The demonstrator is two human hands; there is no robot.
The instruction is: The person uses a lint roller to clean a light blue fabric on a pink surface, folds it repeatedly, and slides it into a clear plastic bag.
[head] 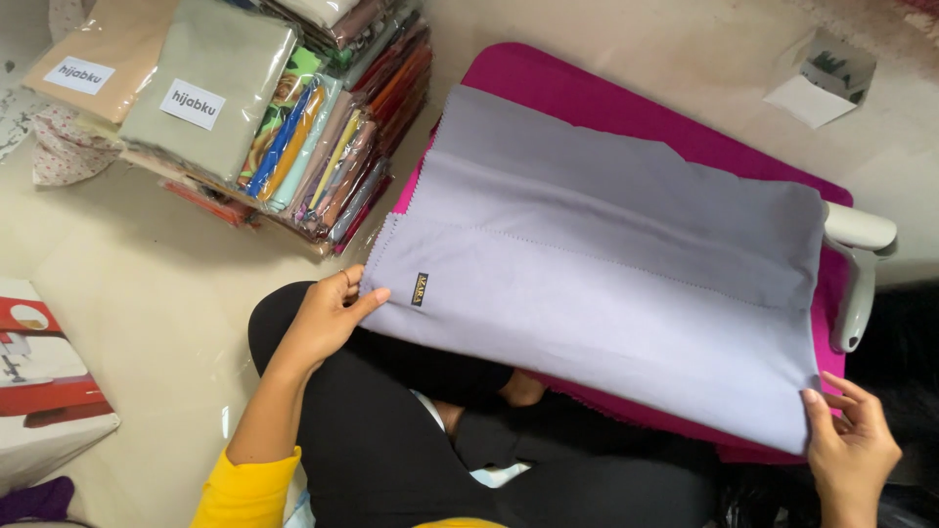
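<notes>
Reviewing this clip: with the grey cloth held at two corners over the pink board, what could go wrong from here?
1. The left hand and right hand pinch the grey cloth only at its near corners, so the folded layers may slide out of line.
2. The cloth's near edge overhangs the pink board above the lap; it might slip off.
3. The stack of bagged fabrics leans and may topple.

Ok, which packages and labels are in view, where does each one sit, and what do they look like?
Packet stack: top left, clear-wrapped folded fabrics, many colours.
Beige packet: on the stack, with a white rectangular label.
Tan packet: beside it, with a white sticker.
Tag: small, dark, on the lilac cloth near the left hand.
Box: left edge, red and white.
</notes>
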